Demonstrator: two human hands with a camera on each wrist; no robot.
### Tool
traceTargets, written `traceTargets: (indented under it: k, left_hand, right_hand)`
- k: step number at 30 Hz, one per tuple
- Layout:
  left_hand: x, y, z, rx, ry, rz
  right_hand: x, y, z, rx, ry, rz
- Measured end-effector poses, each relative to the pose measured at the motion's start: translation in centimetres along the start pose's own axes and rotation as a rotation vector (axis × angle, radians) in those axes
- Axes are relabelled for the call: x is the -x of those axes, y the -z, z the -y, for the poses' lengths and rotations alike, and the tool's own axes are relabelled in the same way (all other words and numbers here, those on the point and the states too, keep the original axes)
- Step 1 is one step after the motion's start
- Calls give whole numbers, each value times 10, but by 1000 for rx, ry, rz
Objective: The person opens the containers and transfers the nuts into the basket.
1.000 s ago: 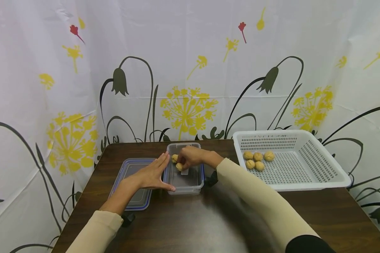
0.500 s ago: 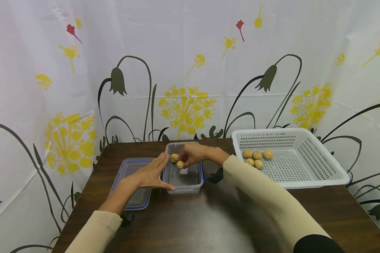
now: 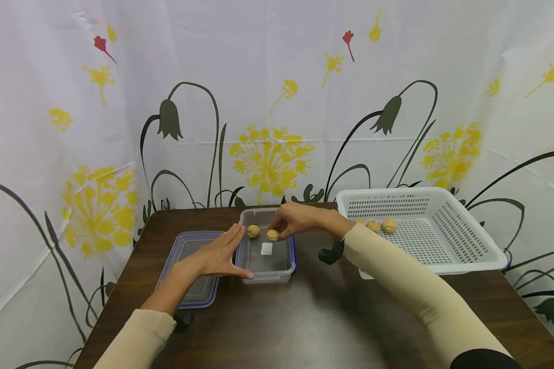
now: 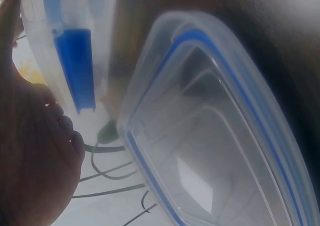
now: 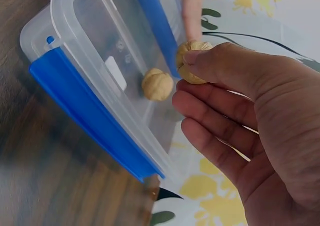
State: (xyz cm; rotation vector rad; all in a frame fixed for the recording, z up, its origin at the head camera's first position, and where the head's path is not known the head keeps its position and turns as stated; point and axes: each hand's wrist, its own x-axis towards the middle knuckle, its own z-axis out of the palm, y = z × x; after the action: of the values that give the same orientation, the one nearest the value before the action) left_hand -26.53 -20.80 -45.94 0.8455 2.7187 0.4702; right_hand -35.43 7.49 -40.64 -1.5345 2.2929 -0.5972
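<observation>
In the head view a clear plastic container (image 3: 265,266) with blue clips stands on the table, one walnut (image 3: 253,231) lying inside. My right hand (image 3: 297,219) pinches another walnut (image 3: 273,236) between thumb and fingers over the container; the right wrist view shows this held walnut (image 5: 192,60) above the one inside. My left hand (image 3: 214,256) spans the container's left side, fingers straight and thumb at the near left corner. The container's lid (image 3: 198,294), edged in blue, lies flat to the left, partly hidden under my left hand and forearm.
A white perforated basket (image 3: 461,230) sits at the back right with several walnuts (image 3: 390,225) in its left end, some hidden by my right sleeve. A floral curtain (image 3: 268,77) hangs behind the table (image 3: 277,328).
My right hand has lifted and shifted right inside the container's outline, carrying the pinched walnut away from the other one. My left hand has stayed at the container's side.
</observation>
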Motion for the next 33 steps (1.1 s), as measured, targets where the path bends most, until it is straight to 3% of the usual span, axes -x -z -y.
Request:
traceTargets:
  k: [7, 23, 33]
  left_hand:
    - [1, -3, 1, -7, -1, -12]
    - [1, -3, 1, 7, 0, -8]
    - [0, -3, 1, -1, 3, -5]
  right_hand:
    - [26, 17, 9, -10, 60, -22]
    - [92, 41, 1, -91, -90, -101]
    - [144, 52, -17, -19, -134, -151]
